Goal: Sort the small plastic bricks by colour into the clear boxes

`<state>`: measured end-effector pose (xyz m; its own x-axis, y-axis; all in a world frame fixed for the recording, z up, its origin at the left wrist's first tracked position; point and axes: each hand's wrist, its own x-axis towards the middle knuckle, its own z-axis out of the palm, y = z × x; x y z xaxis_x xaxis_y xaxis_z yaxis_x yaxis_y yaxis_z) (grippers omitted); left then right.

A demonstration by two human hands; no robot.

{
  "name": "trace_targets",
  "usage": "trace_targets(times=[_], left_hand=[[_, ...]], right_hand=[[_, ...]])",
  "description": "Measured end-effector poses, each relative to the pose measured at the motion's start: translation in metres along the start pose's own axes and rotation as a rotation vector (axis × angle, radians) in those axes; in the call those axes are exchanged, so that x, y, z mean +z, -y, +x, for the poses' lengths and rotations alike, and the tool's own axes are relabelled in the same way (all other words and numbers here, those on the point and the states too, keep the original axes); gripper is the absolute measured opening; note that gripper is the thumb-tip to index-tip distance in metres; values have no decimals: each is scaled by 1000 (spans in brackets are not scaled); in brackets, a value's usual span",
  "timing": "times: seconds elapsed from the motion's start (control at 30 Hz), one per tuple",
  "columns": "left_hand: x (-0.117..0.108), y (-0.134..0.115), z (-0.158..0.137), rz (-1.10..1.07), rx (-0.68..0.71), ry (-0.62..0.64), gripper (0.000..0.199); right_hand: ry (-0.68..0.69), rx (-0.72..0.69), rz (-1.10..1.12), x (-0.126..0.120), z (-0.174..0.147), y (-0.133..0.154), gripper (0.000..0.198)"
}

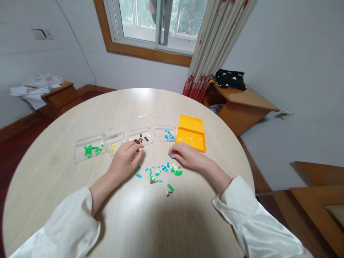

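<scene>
My right hand (186,154) pinches a small blue building brick (171,154) between thumb and fingertips, just in front of the boxes. To its left, my left hand (125,157) rests over the table with thumb and index finger a little apart; nothing shows between them. Between and below both hands lies a loose scatter of tiny blue, green, cream and brown bricks (163,167). A longer green brick (170,187) sits nearer to me, with a few brown pieces (169,194) beside it.
Clear boxes hold green bricks (90,150), yellow bricks (115,147), brown bricks (139,139) and blue bricks (168,134). An open orange box (191,123) with a few pale pieces stands behind my right hand. All are on a round wooden table (129,229).
</scene>
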<state>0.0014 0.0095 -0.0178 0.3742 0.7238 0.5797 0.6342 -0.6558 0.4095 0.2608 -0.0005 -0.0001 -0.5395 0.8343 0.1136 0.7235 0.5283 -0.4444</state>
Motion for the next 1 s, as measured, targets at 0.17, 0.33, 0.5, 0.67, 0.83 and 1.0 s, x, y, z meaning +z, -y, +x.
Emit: trace_targets(times=[0.17,0.33,0.5,0.67,0.83,1.0], left_hand=[[0,-2,-2,-24,42,121,21],[3,-3,-2,-43,37,192,21],[4,-4,-3,-17,47,186,22],[4,-6,-3,-19,24,206,22],[4,-6,-3,-43,1,220,23],[2,-5,-4,-39,-26,214,23]], right_hand=[[-272,46,57,10,3,-10,14],[-596,31,51,13,7,-17,15],[-766,60,43,14,18,-22,18],[-709,77,66,19,26,-24,33],[-678,37,10,14,19,-24,34],[-385,-13,-90,-8,3,-17,7]])
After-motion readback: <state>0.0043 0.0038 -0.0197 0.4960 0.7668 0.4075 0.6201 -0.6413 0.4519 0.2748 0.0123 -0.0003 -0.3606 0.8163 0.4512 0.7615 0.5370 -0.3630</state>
